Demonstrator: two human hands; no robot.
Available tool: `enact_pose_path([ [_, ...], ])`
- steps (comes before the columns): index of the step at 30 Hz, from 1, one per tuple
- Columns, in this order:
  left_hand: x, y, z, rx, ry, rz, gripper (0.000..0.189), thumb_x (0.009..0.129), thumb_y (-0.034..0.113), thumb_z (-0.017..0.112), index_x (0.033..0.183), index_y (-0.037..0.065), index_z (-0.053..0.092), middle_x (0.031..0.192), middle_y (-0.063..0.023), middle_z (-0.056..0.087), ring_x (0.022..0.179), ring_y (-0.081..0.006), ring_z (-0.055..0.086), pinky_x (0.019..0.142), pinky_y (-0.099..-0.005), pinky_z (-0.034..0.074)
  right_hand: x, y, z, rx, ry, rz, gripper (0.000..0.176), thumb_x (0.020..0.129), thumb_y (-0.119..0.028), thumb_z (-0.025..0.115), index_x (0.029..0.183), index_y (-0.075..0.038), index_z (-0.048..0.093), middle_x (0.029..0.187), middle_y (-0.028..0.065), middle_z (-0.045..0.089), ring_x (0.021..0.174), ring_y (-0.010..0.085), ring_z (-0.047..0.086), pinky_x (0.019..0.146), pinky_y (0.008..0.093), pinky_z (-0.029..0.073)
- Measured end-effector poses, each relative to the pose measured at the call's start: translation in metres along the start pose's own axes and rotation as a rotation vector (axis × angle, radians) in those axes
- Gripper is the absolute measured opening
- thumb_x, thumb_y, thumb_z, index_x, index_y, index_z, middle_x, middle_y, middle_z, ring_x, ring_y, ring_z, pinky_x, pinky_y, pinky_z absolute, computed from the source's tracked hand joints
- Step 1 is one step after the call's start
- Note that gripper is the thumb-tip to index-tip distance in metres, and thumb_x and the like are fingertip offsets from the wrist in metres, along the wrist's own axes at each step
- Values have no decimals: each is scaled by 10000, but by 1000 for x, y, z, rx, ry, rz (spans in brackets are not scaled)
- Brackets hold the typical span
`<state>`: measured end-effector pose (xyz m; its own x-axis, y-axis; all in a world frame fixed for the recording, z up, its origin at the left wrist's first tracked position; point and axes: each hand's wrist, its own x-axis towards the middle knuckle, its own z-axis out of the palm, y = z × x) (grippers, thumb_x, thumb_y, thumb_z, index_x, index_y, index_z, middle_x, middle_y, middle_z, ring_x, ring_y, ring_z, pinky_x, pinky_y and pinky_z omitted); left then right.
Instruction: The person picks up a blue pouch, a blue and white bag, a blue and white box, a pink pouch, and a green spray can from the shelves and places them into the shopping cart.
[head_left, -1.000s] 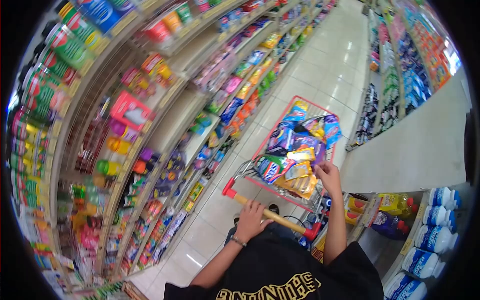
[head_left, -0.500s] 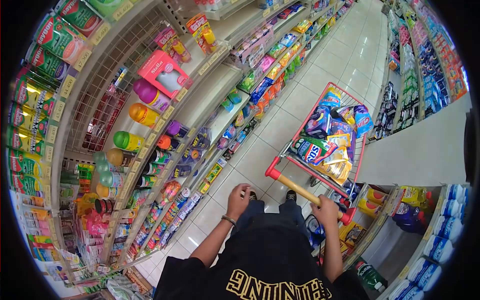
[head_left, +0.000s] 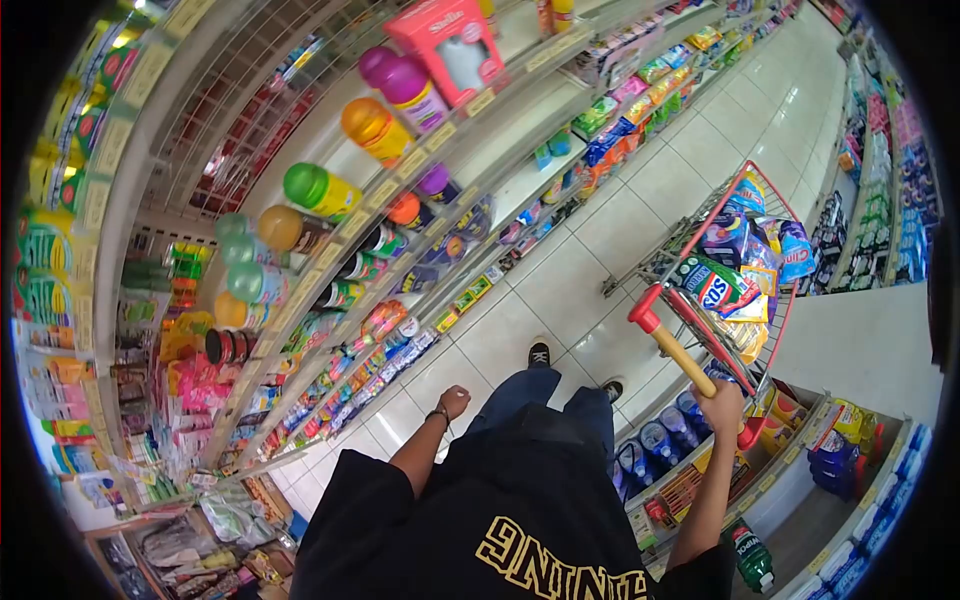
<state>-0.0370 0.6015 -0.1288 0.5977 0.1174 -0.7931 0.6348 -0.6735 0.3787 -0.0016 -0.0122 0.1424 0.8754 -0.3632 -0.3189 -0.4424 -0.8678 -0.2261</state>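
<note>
My right hand [head_left: 721, 408] is wrapped round the yellow handle [head_left: 685, 362] of a red-framed shopping cart, near the handle's right end. The cart basket [head_left: 738, 190] holds several packets, among them a green SOS pouch [head_left: 714, 290] and a blue Clin pouch [head_left: 794, 248]. My left hand [head_left: 455, 401] hangs above the floor at the left of my legs, touching nothing, its fingers curled in. A dark bracelet circles that wrist.
Shelves on the left carry a pink Stella box [head_left: 447, 50], a purple-capped bottle [head_left: 412, 92], an orange bottle [head_left: 376, 131] and a green-capped bottle [head_left: 321, 191]. At the lower right, a shelf holds a dark green bottle [head_left: 750, 556] and blue bottles [head_left: 660, 442]. The floor [head_left: 560, 275] is tiled.
The cart and my right hand now appear further right, and the left shelves look closer. My left hand has drawn its fingers in. My feet have shifted, one ahead of the other.
</note>
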Motion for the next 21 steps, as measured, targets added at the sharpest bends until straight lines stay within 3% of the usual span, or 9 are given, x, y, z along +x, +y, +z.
enact_pose_path([
  [3,-30,-40,-3,-84,64,-93,309,854,307,678,1057,81,728,1036,-162,745,966,-295,722,864,-396,572,-2,1,3,10,53,-47,391,759,-424,804,768,-48,697,706,205,657,707,430,648,659,509,509],
  [5,-62,-68,4,-311,60,-271,307,855,293,660,1034,53,728,912,-123,748,772,-232,720,704,-377,590,1,1,3,71,50,-113,374,763,-390,811,780,-40,680,709,206,653,706,433,642,650,508,498],
  [6,-75,-86,9,-334,58,-238,286,865,275,648,1000,35,723,811,-88,727,660,-180,688,561,-342,563,5,0,5,101,36,-165,370,763,-382,813,800,-38,683,728,210,660,717,435,647,654,511,498],
  [11,-137,-160,50,-311,56,-316,274,878,243,634,1023,40,746,776,-71,710,703,-183,705,581,-349,570,31,-31,21,43,-12,-133,389,768,-359,813,917,-10,725,810,236,700,808,425,695,742,510,537],
  [13,-172,-172,62,-337,-58,-283,334,904,275,643,1144,52,704,920,-108,727,751,-200,698,600,-409,571,37,-30,22,35,-84,-127,395,767,-346,810,952,-4,740,833,247,710,838,425,705,771,500,549],
  [14,-169,-216,82,-17,-44,58,337,889,299,653,1092,43,739,959,-147,738,805,-220,717,665,-398,592,37,-31,22,42,-91,-127,392,760,-343,812,937,0,743,837,248,713,841,423,707,771,499,549],
  [15,-194,-196,86,-284,16,-299,348,877,328,665,1041,38,764,972,-164,742,821,-229,730,702,-356,601,41,-26,25,47,-97,-127,389,753,-339,814,922,4,745,841,250,715,844,421,709,771,498,548],
  [17,-220,-200,88,-172,23,-119,371,877,307,674,1130,38,707,910,-122,737,755,-217,726,569,-357,584,47,-16,32,53,-71,-152,397,732,-335,822,886,21,739,813,251,712,816,419,714,751,493,552],
  [21,-234,-246,108,-136,147,-64,387,892,275,672,1196,35,657,881,-111,726,687,-211,695,527,-354,560,32,-29,33,26,11,-240,302,714,-225,753,853,42,725,754,268,695,752,420,715,709,486,557],
])
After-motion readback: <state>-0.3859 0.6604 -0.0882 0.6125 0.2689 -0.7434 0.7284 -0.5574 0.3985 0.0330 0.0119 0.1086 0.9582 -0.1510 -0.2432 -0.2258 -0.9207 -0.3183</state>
